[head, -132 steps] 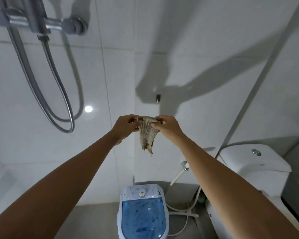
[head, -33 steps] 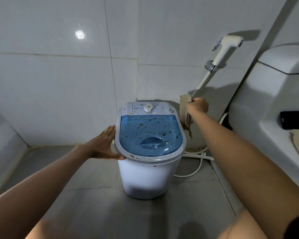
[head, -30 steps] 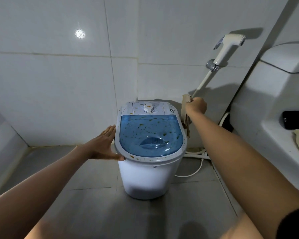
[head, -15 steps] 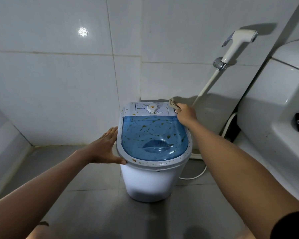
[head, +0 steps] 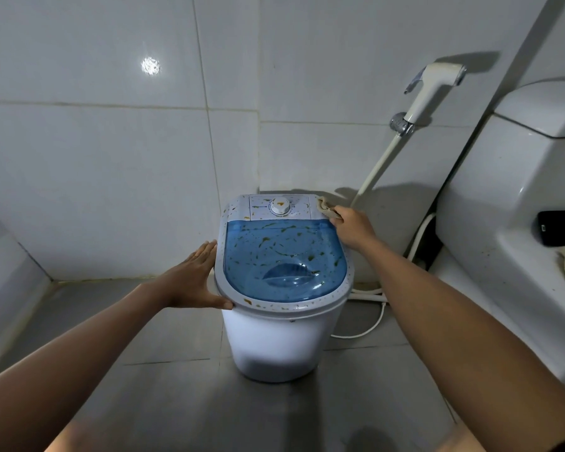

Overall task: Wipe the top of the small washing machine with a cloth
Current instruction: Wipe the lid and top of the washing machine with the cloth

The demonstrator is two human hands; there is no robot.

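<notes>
While pressing cloth [head: 327, 208] onto washing machine [head: 282, 272], right hand [head: 353, 228] grip closed; left hand [head: 193, 282] flat, fingers spread.

Both arms are bare from the wrist up, with no watch, ring or band on the left hand [head: 190, 282] or the right hand [head: 354, 228]. At the frame's lower right corner, well this side of the washer [head: 282, 340], a sliver of dark sleeve shows on the right upper arm.

Dim bluish light, glare spot on wall tile [head: 150, 65], soft shadows, wide-angle bending at edges
</notes>
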